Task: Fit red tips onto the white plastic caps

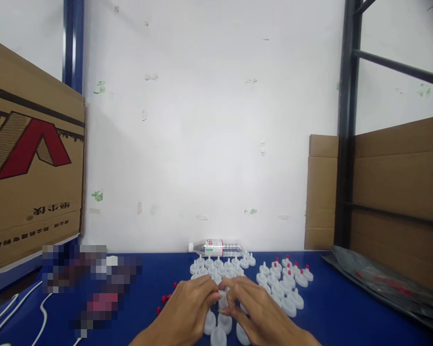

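Observation:
My left hand [193, 305] is closed in a pinch, with a bit of a small red tip cap [217, 290] showing at its fingertips. Facing it, my right hand [254, 305] has its thumb and fingers curled round a white nozzle cap [222, 302], which the fingers partly hide. The hands nearly meet over a group of white nozzle caps standing on the blue table. Several such caps [218, 336] stand below my hands, and more [218, 263] are behind them. Loose red tip caps [164, 299] lie left of my left hand.
To the right, more white nozzle caps [288, 306] stand, several topped with red tips [307, 270]. A clear plastic bottle [216, 248] lies against the wall. A cardboard box [32, 158] and white cables [43, 312] are at left, a dark plastic bag [386, 283] at right.

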Demonstrator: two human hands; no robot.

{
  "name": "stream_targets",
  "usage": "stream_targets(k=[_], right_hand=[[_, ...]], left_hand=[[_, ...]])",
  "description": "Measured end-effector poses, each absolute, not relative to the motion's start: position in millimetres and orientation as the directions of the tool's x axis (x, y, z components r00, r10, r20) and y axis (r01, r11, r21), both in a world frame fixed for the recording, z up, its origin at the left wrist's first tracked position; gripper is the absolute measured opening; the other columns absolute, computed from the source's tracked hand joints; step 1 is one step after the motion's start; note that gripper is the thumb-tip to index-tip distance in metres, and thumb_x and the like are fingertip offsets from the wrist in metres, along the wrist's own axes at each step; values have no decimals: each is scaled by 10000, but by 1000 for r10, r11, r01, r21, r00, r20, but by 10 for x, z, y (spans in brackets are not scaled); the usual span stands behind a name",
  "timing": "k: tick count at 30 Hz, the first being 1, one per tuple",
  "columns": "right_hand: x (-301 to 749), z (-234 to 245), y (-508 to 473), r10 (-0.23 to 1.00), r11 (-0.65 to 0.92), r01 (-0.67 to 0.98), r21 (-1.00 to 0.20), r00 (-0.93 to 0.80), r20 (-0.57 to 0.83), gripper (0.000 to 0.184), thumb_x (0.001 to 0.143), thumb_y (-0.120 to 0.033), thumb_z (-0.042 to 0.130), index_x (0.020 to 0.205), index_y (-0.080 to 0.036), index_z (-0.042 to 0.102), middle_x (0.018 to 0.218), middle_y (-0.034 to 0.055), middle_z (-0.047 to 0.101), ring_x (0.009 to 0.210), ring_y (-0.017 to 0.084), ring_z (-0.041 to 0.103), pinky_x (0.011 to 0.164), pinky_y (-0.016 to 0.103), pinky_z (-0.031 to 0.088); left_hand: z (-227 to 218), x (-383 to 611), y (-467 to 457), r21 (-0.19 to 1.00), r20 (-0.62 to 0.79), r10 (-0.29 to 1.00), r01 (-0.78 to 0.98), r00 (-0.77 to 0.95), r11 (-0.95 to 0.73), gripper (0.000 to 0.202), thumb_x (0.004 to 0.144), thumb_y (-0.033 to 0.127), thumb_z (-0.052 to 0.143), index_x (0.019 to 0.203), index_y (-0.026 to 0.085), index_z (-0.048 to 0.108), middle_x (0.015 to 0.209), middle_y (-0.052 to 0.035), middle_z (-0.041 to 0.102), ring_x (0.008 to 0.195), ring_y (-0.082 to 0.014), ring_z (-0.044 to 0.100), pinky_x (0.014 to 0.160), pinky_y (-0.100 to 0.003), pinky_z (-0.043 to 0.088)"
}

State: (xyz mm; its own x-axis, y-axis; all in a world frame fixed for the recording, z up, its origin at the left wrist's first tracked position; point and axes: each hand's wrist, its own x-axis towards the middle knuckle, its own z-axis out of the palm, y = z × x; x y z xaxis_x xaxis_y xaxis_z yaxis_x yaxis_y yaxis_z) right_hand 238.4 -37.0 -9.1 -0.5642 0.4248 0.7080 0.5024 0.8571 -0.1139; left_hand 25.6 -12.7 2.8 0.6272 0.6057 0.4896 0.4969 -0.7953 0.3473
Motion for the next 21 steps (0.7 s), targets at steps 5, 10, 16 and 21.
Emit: stream_targets(k=[5,10,16,21], right_hand=[[2397,-95,-353,352,858,514,19,-614,707,58,1008,-156,513,993,-211,521,1066,91,710,956,204,674,828,326,521],[2403,-34,-359,310,860,503,86,-649,694,173,976,-53,462,993,-204,545,1090,83,717,985,192,673,823,334,497],[2419,9,-378,382,841,541,17,-615,690,118,987,-112,510,992,-216,566,1103,70,721,1004,192,681,867,337,501],[2595,75,-281,527,726,684,-68,-490,694,161,1023,-200,473,1139,-239,579,1111,63,695,1041,220,657,924,384,514]], left_hand=[[21,248,-128,346,462,630,527,624,-776,360,1061,306,301,779,219,508,794,-8,645,718,-166,584,659,-264,372],[-1,262,-139,282,456,613,548,646,-787,402,1075,328,271,785,220,526,794,-11,666,715,-171,611,651,-281,365],[55,219,-128,63,437,567,605,699,-794,329,1083,262,275,880,228,532,830,0,703,685,-174,643,606,-293,334],[194,3,104,-103,431,631,730,645,-676,262,1036,166,302,1006,214,558,929,-44,704,784,-229,686,614,-310,371]])
